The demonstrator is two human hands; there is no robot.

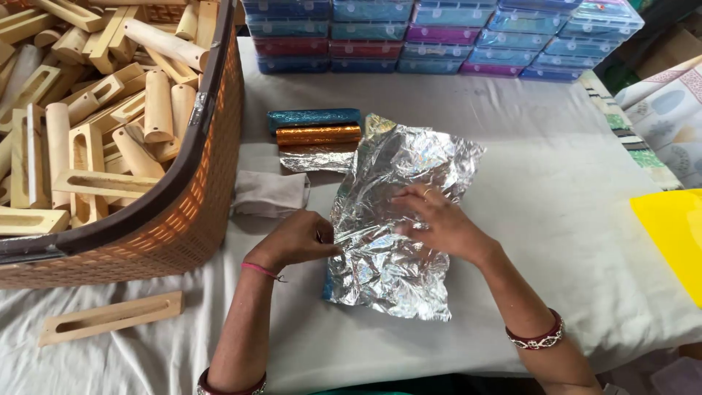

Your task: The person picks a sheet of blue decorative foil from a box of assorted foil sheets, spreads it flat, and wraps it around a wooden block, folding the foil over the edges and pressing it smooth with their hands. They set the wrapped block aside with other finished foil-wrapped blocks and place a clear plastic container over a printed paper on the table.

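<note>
both hands rest on a crinkled sheet of silver foil [398,219] spread on the white cloth-covered table [556,219]. the left hand [296,238] pinches the foil's left edge between thumb and fingers, apparently to keep it from sliding. the right hand [431,219] lies flat on top, fingers spread and pressing down, as if smoothing the sheet or holding it over something beneath; what is under it cannot be seen. the foil is thin, shiny and heavily creased, with a faint rainbow sheen.

just left of the left hand lies a folded grey cloth [269,194]. nearer the body and further left, a slotted wooden block [110,318] lies alone on the table. beyond the hands sit two wrapped cylinders side by side, an orange glitter roll [318,134] and a teal glitter roll [313,118]. far left, a brown woven plastic basket [197,212] is heaped with pale wooden dowels and slotted pieces. farthest away, stacked clear-lidded boxes [439,36] in blue, purple and red line the table's back.
</note>
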